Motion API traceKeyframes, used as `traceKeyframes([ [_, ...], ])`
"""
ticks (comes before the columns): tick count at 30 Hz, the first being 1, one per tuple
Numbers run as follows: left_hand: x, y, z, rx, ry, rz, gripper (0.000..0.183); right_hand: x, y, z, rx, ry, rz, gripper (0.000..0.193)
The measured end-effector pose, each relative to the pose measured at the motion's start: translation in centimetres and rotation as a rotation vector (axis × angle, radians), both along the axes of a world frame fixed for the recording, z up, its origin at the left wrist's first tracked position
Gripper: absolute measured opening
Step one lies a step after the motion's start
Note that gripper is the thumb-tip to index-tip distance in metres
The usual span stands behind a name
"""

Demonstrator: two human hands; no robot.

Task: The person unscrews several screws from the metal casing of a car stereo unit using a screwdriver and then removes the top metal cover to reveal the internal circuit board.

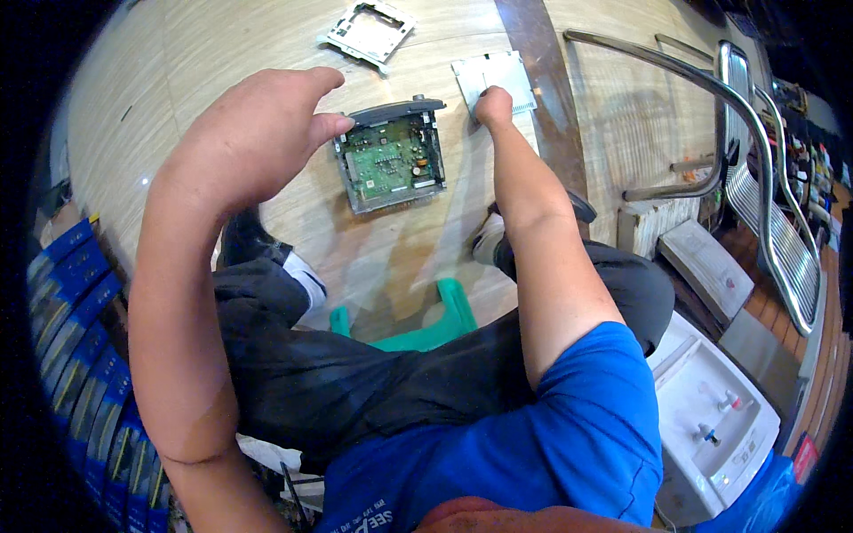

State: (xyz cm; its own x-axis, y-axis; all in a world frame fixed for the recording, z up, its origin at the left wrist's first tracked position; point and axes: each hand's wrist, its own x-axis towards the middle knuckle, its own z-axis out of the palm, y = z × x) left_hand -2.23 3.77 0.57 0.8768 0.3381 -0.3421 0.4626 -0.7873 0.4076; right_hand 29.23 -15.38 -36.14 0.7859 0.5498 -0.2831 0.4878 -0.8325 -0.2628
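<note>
An opened car stereo (391,164) lies on the floor in front of me, its green circuit board exposed. Its dark front panel (395,110) faces away from me. My left hand (289,124) hovers at its far left corner with thumb and forefinger apart, holding nothing. Whether the thumb touches the corner I cannot tell. To the right, my right hand (495,108) is closed on the near left part of a flat silver metal cover plate (508,75); most of its fingers are hidden. A silver metal frame (366,34) with a large opening rests farther off.
Between my feet stands a green plastic stool (426,334). A chrome-framed metal bench (751,160) is at the right. A white water dispenser (715,426) lies at the lower right. Several blue packages (80,329) line the left side. A dark floor strip (546,98) runs past the plate.
</note>
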Motion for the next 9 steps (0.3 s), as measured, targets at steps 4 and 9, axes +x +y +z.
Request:
traceKeyframes([
  [4,-0.4,0.0,-0.1,0.010,-0.002,0.010,0.042,1.1,-1.1,0.7,-0.011,-0.006,-0.041,0.020],
  [9,-0.8,-0.1,0.2,-0.015,0.047,0.021,0.043,-0.4,-2.7,1.5,0.051,0.090,-0.105,0.019],
])
